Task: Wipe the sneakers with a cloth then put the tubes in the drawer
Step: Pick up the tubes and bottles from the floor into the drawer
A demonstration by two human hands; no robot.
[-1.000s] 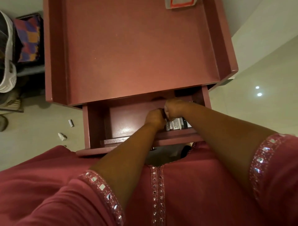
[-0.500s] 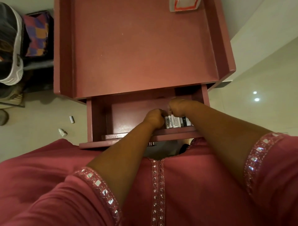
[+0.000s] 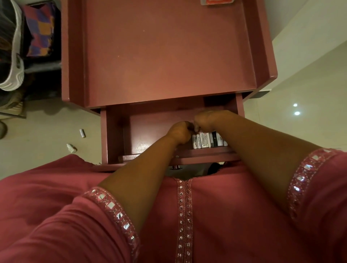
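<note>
The dark red nightstand's drawer point(image 3: 112, 135) stands pulled out toward me. Several white and black tubes point(image 3: 205, 140) lie side by side in its front right corner. My left hand point(image 3: 178, 132) is curled against the leftmost tube, its fingertips hidden. My right hand point(image 3: 209, 119) is curled over the tubes' far ends, its fingertips pinching there next to my left hand. A white-soled sneaker point(image 3: 14, 56) and a chequered cloth point(image 3: 39, 32) are at the far left.
The nightstand top point(image 3: 165, 56) has raised side rails and a red-and-white item point(image 3: 216, 1) at its back edge. Two small white items, a tube point(image 3: 82, 133) and a bottle point(image 3: 71, 148), lie on the floor to the left. My red dress fills the foreground.
Both hands stay at the tubes in the drawer's right corner. My right hand has lifted slightly, so more of the tube row shows. The view has shifted a little.
</note>
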